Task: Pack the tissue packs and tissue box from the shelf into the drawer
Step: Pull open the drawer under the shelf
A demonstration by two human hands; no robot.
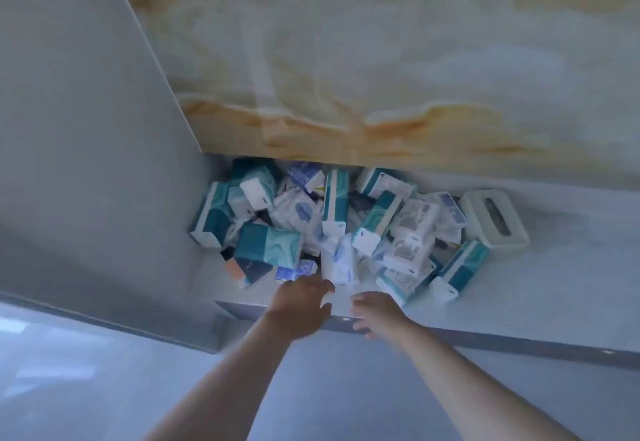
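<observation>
Tissue packs (277,243) heaped loosely at left and centre, teal and white. Left hand (301,297) at heap's near edge, fingers loosely spread, gripping nothing; contact with packs not discernible. Right hand (375,309) just beside, fingers relaxed, empty. White tissue box (495,222) at heap's right end, on grey shelf (571,267).

Veined marble wall (381,59) meets a grey side panel (86,129).
</observation>
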